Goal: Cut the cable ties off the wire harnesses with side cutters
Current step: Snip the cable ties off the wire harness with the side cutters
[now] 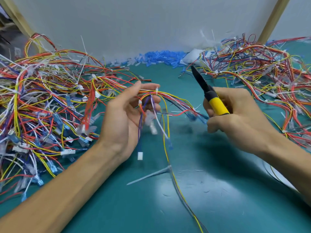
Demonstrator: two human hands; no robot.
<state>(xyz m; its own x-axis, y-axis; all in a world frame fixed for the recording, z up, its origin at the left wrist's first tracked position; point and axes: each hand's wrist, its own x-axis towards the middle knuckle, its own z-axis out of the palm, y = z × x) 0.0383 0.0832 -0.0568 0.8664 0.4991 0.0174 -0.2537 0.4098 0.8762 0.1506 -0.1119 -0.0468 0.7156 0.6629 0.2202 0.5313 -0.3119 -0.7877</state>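
My left hand [124, 115] holds a wire harness [170, 96] of yellow, red, white and purple wires above the green mat, fingers curled round the bundle. A white cable tie [157, 90] wraps the bundle by my fingertips, and a second white tie [140, 103] sits lower in my palm. My right hand [235, 113] grips the side cutters [208, 95] by their yellow handle. Their black jaws point up and to the left, a short way right of the harness and apart from it. A long loose cable tie [148, 175] hangs on trailing wires near the mat's middle.
A big tangle of harnesses [42, 105] fills the left side, another pile [262, 71] the right. Blue connector pieces [159, 58] lie heaped against the grey back wall. Cut tie scraps dot the green mat [210, 199]. Wooden posts stand at both back corners.
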